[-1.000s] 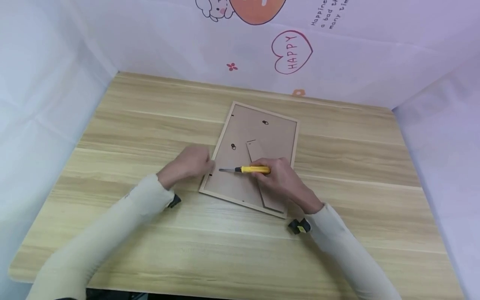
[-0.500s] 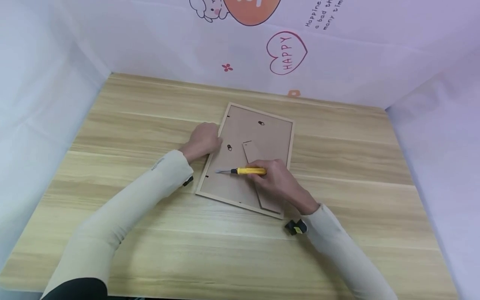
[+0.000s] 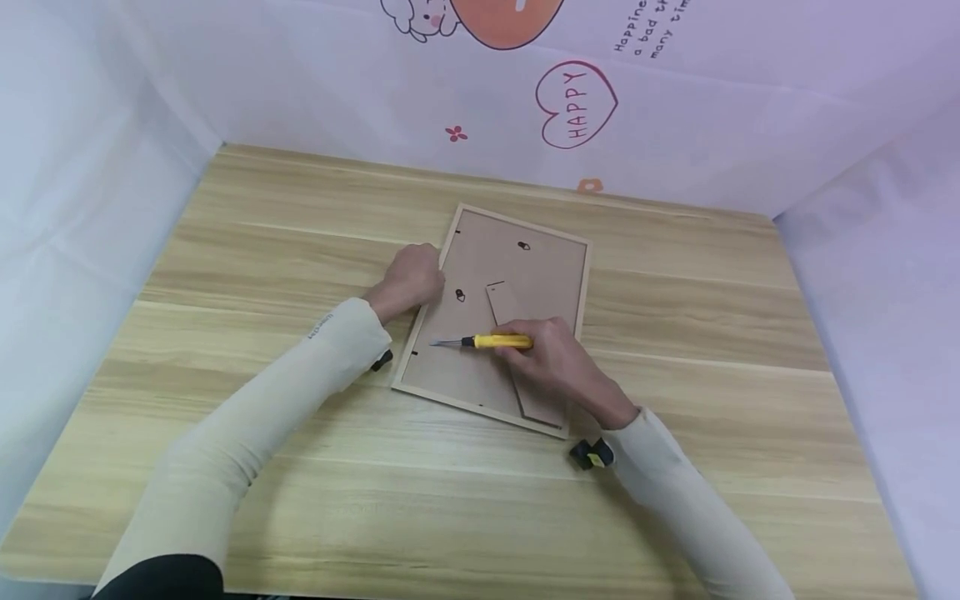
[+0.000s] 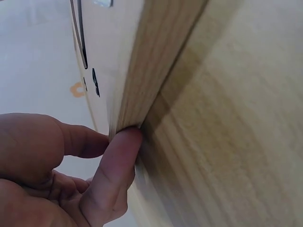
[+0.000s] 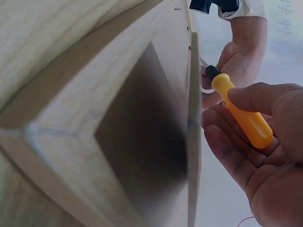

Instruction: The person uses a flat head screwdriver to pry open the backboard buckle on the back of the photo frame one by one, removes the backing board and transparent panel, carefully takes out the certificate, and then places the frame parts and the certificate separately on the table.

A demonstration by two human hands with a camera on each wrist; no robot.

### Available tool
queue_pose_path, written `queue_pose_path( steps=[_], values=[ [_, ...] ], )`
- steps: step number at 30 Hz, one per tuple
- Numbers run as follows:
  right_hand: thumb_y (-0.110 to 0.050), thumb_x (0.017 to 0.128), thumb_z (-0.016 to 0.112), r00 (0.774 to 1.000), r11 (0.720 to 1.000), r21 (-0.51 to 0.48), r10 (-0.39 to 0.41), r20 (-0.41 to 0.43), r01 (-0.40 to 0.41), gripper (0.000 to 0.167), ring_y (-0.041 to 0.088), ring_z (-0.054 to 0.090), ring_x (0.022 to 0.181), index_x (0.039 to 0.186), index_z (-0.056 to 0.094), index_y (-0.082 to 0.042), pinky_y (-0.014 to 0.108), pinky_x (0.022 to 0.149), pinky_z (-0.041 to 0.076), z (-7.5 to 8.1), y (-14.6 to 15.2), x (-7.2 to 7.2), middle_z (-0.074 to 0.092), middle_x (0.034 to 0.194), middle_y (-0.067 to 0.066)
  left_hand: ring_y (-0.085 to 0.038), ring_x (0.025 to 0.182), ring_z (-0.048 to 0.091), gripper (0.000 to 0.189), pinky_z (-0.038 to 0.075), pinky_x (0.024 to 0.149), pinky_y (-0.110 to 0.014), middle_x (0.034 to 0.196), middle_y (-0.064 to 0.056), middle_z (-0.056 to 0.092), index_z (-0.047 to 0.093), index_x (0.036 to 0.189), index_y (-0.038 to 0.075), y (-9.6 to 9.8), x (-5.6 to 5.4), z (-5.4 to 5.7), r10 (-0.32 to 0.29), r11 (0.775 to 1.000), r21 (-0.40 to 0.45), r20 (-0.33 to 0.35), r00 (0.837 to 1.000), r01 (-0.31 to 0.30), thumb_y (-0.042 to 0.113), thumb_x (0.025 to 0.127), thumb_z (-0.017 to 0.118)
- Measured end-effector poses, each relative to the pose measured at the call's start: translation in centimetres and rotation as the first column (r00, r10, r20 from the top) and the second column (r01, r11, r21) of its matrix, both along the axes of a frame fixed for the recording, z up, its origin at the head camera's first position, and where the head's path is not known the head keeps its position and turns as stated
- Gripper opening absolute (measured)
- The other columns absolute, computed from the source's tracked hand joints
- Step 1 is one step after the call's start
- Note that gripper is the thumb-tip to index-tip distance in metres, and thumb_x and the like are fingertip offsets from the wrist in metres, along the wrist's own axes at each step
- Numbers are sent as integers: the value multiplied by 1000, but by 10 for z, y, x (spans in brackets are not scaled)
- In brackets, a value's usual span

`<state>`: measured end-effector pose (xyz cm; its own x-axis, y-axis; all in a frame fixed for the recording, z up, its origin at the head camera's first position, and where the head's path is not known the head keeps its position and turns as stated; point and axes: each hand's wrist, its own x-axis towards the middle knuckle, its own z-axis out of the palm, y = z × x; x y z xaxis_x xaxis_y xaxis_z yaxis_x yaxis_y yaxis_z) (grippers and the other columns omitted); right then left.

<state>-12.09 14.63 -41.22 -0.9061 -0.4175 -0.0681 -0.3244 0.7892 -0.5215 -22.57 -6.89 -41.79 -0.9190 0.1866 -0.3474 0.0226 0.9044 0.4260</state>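
A picture frame (image 3: 495,218) lies back side up on the table, with a brown backing board (image 3: 487,250) inside its pale wooden border. My left hand (image 3: 411,277) pinches the frame's left edge; in the left wrist view the thumb and a fingertip (image 4: 124,142) sit at the wooden rim (image 4: 147,61). My right hand (image 3: 555,354) holds a screwdriver (image 3: 504,341) by its yellow handle, above the backing. Its metal shaft points left, toward a small dark tab (image 3: 414,353) at the left border. In the right wrist view, thumb and fingers close round the handle (image 5: 244,118).
A stand leg (image 3: 504,302) lies flat on the backing, partly under my right hand. Two dark hanging hooks (image 3: 523,246) are on the board. The wooden table (image 3: 697,317) extends around the frame, and a printed white cloth (image 3: 300,75) rises behind it.
My left hand has moved up along the frame's left edge from near the lower corner and now grips it there. My right hand and the screwdriver have hardly moved.
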Motion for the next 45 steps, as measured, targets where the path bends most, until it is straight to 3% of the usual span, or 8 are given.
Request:
queue_pose_path(
  steps=[3, 6, 9, 15, 25, 35, 45],
  values=[
    [-19, 89, 73, 1000, 1000, 7, -3, 12, 3, 25, 12, 54, 70, 114, 73, -13, 24, 62, 46, 1, 0, 0, 74, 97, 4, -15, 51, 51, 22, 40, 40, -21, 74, -10, 53, 58, 101, -7, -2, 1, 0, 25, 1000, 8, 19, 1000, -25, 0, 93, 39],
    [-19, 89, 73, 1000, 1000, 13, -10, 28, 10, 26, 12, 53, 69, 114, 73, -14, 24, 61, 45, 0, 1, 0, 73, 98, 3, -18, 58, 53, 34, 43, 42, -22, 86, -14, 56, 49, 123, -12, -5, 2, 0, 53, 999, 2, 38, 998, -53, 1, 94, 39],
    [-20, 90, 72, 999, 1000, 18, -15, 38, 14, 25, 13, 53, 70, 114, 73, -15, 24, 62, 45, 0, 1, 0, 73, 98, 3, -20, 62, 55, 40, 44, 44, -22, 92, -17, 57, 41, 132, -14, -8, 3, 0, 70, 998, -10, 51, 996, -69, 3, 95, 39],
    [-20, 90, 72, 999, 1000, 8, 16, 45, -16, 24, 12, 53, 69, 114, 74, -15, 24, 63, 46, -2, 0, 1, 74, 101, 3, -19, 62, 55, 44, 43, 44, -22, 92, -18, 57, 35, 135, -14, -13, 6, -1, 94, 996, -1, 64, 994, -94, 5, 96, 39],
    [-18, 90, 72, 995, 995, -27, 92, 43, -91, 21, 10, 56, 70, 110, 75, -14, 24, 65, 49, -5, -2, 4, 75, 103, 3, -10, 43, 51, 61, 49, 45, -22, 79, -13, 56, 8, 150, -10, -16, 9, -3, 136, 989, 35, 162, 977, -144, 8, 100, 37],
    [-17, 89, 73, 993, 994, -7, 109, 36, -109, 23, 10, 55, 70, 111, 74, -13, 21, 62, 46, -7, -7, 6, 75, 102, 5, -13, 45, 55, 65, 50, 46, -23, 89, -18, 59, 2, 152, -8, -19, 9, -4, 153, 985, 48, 178, 972, -164, 7, 100, 38],
    [-21, 90, 73, 993, 993, -16, 117, 7, -117, 24, 9, 55, 70, 112, 74, -13, 23, 64, 48, -16, -14, 8, 76, 101, 4, -16, 47, 60, 61, 53, 47, -26, 92, -22, 58, 8, 149, -11, -22, 9, -3, 150, 986, 54, 156, 976, -160, 4, 98, 39]
  ],
)
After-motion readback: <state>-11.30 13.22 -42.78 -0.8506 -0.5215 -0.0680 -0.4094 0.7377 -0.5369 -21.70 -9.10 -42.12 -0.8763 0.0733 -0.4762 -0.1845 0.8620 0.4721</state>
